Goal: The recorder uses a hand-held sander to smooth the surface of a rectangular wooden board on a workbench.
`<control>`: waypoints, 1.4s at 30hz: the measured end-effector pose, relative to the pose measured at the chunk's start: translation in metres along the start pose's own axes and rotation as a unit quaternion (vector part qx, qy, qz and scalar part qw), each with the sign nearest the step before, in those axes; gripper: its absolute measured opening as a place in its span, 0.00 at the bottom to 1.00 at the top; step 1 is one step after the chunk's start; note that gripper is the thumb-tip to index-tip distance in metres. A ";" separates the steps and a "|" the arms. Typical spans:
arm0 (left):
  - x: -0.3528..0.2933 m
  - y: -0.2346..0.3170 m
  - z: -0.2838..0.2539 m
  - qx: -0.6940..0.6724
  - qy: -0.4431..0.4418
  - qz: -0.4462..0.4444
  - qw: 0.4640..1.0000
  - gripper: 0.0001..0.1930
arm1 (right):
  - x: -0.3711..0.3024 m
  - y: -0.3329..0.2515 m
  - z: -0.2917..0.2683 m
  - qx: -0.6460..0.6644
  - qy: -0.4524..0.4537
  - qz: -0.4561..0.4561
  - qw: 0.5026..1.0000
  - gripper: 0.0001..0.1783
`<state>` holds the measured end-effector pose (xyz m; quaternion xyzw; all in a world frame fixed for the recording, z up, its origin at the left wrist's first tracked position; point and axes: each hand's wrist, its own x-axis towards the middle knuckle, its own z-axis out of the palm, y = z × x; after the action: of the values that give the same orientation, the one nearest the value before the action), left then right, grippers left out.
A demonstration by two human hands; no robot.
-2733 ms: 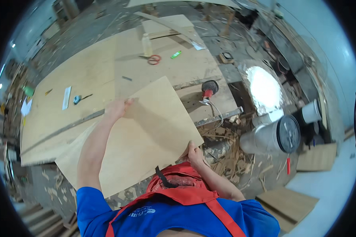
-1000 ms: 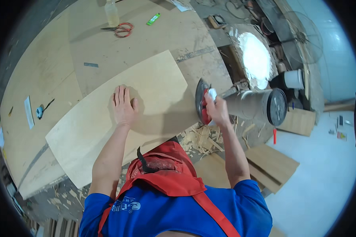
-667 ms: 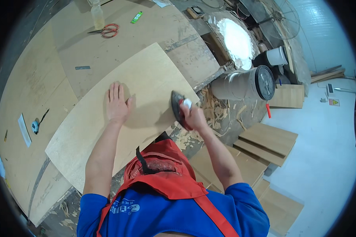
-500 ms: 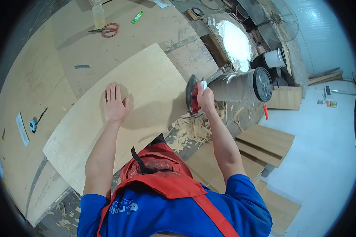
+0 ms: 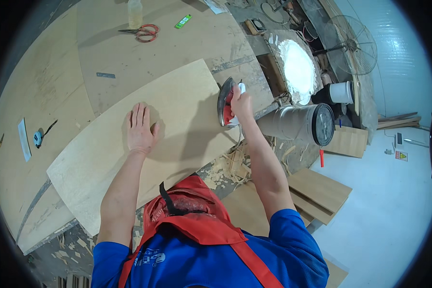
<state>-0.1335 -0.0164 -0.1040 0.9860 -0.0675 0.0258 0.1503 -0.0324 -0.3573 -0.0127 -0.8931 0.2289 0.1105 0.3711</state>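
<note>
Laid the sheet (image 5: 173,129) on the table (image 5: 177,53), with the lower edge reaching past the near side toward the red apron (image 5: 189,209). Rested the left hand (image 5: 140,132) palm down on the sheet, left of its middle—fingers slightly parted and pointing away, thumb out to the right, nothing pinched. Closed the right hand (image 5: 241,104) around the handle of the iron (image 5: 225,103), at the right end of the sheet, dark plate toward the left. Could not tell contact from a slight gap between plate and sheet.

Judged as done: sheet in place on the table, held steady from the left, iron in hand. Judged as unfinished: use of the iron, given the firm grip at the sheet's end and no sign of setting down. Showed no mark or change of colour clear enough to part worked surface from unworked—hence could not judge the share already covered or the share left.

Included on the far part of the table: scissors (image 5: 147,32), a bottle (image 5: 135,14) near the blades, and a green item (image 5: 183,21); toward the left, a tape measure (image 5: 38,139) beside a white strip (image 5: 24,139). Included beyond the table, at the right: a lidded bucket (image 5: 293,122), a fan (image 5: 353,45) and scattered shavings (image 5: 235,163).
</note>
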 end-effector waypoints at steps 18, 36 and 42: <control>0.009 0.002 -0.006 -0.017 -0.024 -0.009 1.000 0.38 | 0.074 -0.046 0.056 -0.101 -0.021 -0.237 0.966 0.44; 0.007 -0.004 -0.003 -0.032 -0.019 -0.018 0.999 0.38 | 0.160 -0.093 0.032 0.190 -0.196 0.037 0.961 0.33; 0.004 -0.006 0.000 -0.027 -0.013 -0.012 0.999 0.38 | 0.103 -0.020 -0.013 0.294 -0.286 0.129 0.903 0.30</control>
<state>-0.1285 -0.0116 -0.1054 0.9826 -0.0578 0.0097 0.1764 0.0672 -0.3878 -0.0292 -0.6361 0.2485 0.3357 0.6488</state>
